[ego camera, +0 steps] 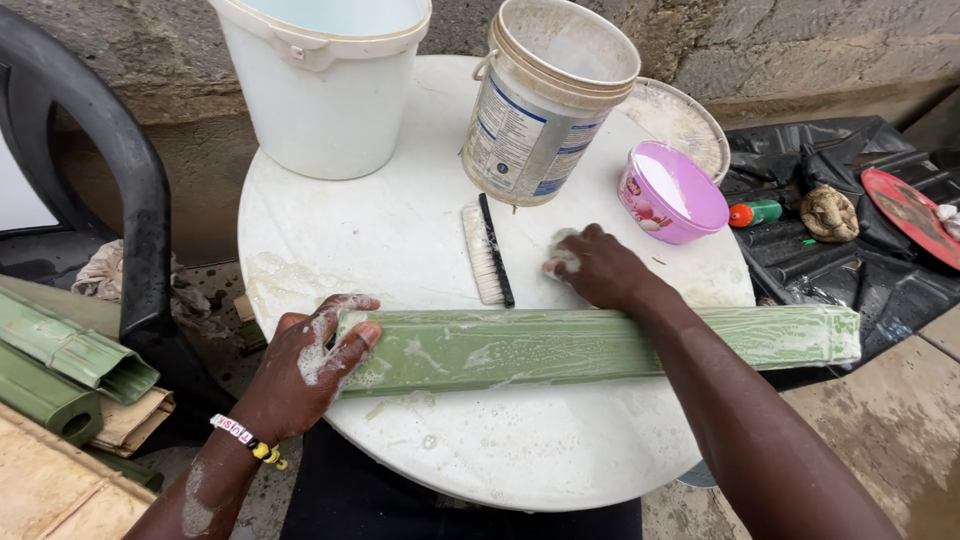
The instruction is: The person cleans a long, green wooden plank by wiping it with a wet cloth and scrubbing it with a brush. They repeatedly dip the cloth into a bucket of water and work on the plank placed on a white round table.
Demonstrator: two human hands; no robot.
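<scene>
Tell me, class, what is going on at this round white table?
A person is washing a long green panel laid across the white table. The soapy left hand holds down its left end. The right hand reaches over it, fingers closed on a small sudsy object I cannot identify. A scrubbing brush lies beside that hand, with two buckets and a pink tub behind.

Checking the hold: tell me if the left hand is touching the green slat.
Touching. The head view shows the soapy left hand pressed flat on the near end of the long green slat, its fingers lying over the slat's edge.
</scene>
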